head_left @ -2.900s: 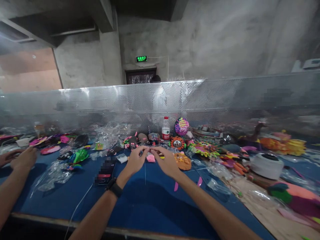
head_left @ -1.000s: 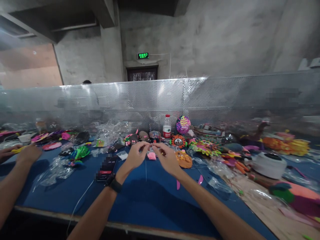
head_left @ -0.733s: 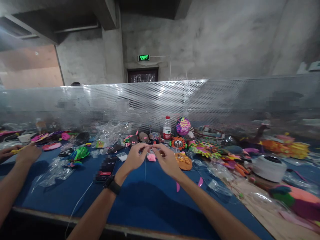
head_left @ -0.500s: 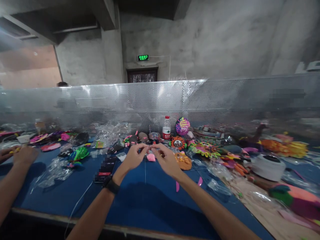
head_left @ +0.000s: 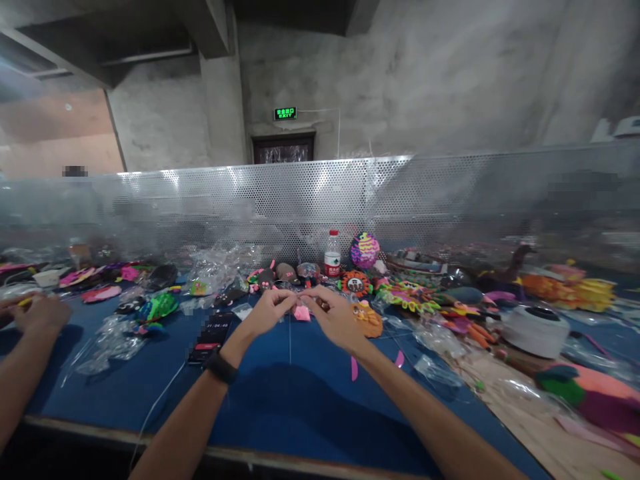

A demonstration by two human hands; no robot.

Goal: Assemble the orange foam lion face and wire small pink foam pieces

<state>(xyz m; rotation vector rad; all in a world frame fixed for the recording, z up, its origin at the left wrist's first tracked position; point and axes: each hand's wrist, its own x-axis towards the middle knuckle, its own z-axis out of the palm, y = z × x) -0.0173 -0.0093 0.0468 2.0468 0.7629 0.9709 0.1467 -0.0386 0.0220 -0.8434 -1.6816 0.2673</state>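
Note:
Above the blue table (head_left: 280, 413), my left hand (head_left: 269, 312) and my right hand (head_left: 330, 317) meet fingertip to fingertip. Both are closed in a pinch. What lies between the fingertips is too small and covered to make out. Just under them shows a small pink piece (head_left: 301, 313); whether it is held or lies on the table I cannot tell. Close to my right hand is an orange clay-like animal figure (head_left: 369, 319). Two thin magenta strips, one of them a curved strip (head_left: 355, 369), lie beside my right forearm.
A phone (head_left: 210, 339) with a cable lies left of my wrist. Behind my hands stand a red-capped bottle (head_left: 332, 255) and several colourful figures. A white round container (head_left: 534, 333) is at the right. Another person's hands (head_left: 43, 313) work at the far left, near crumpled plastic film (head_left: 110, 343).
My hands stay pinched together in nearly the same place. The other person's hands at the left have shifted slightly left, and a figure behind the perforated screen has moved left.

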